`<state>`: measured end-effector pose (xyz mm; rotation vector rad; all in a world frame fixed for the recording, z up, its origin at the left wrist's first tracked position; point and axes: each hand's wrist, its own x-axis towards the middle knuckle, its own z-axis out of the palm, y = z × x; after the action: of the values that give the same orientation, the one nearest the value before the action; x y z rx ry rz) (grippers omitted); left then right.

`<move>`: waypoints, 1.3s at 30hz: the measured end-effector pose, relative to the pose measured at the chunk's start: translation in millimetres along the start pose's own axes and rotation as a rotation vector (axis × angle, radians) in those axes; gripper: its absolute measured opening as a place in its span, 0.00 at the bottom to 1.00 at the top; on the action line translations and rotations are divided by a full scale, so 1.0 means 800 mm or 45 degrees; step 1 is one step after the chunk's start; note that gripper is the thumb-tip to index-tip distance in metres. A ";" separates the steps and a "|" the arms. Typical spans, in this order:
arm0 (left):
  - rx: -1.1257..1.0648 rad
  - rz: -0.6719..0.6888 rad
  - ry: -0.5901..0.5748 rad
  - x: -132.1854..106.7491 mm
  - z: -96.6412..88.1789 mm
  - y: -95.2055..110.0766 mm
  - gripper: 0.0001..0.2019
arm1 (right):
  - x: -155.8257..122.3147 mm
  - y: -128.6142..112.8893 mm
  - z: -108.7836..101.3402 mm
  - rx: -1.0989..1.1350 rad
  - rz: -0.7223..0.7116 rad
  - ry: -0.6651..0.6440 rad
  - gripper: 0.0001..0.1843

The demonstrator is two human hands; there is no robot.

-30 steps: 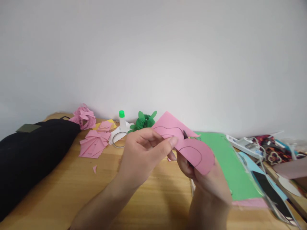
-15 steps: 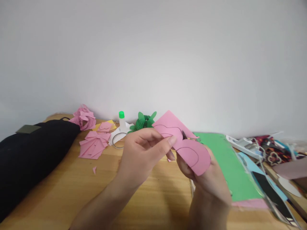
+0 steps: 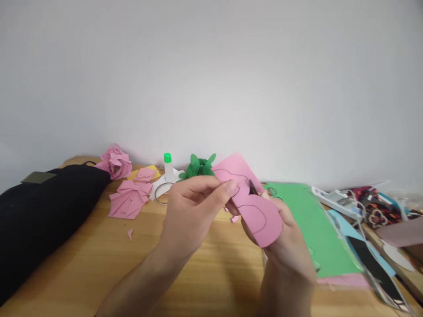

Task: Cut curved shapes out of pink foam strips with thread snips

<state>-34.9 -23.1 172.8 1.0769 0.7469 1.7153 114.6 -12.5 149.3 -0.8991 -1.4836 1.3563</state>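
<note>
A sheet of pink paper [image 3: 261, 215] with dark curved pencil or pen lines hangs above the table, its lower part cut to a rounded lobe. My left hand [image 3: 198, 202] pinches its left edge between thumb and fingers. Behind the paper, my right hand [image 3: 287, 237] is closed round a pair of scissors [image 3: 253, 187]; only the dark blades show, at the notch between the lobe and the uncut upper corner. The paper and my fingers hide the handles. A few small pink scraps [image 3: 234, 219] lie on the table below.
Folded pink paper pieces [image 3: 130, 200], a glue stick [image 3: 168, 167], a tape roll [image 3: 161, 193] and a green paper figure [image 3: 200, 167] stand near the wall. Black fabric [image 3: 49, 211] lies left. Green sheets [image 3: 324, 233], a phone [image 3: 376, 268] and a power strip [image 3: 337, 200] are right.
The pink paper has turned slightly, its rounded lobe shifting left and down. The scissor blades sit slightly lower and further left, and my right hand has moved a little left with them.
</note>
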 end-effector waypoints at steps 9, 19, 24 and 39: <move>0.223 -0.018 0.133 -0.004 0.003 0.005 0.13 | 0.004 -0.008 0.006 0.162 0.014 -0.022 0.22; 0.167 -0.014 0.118 -0.004 0.003 0.007 0.15 | 0.004 -0.008 0.005 0.114 0.001 -0.033 0.22; 0.193 -0.023 0.113 -0.003 0.005 0.008 0.15 | 0.004 -0.004 0.004 0.104 -0.026 0.009 0.22; 0.231 -0.007 0.041 -0.002 -0.001 0.010 0.14 | 0.003 -0.005 0.001 0.166 0.007 -0.039 0.25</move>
<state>-38.2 -27.0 178.6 1.1708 0.9398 1.6881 113.1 -11.1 153.2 -0.8033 -1.3992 1.4583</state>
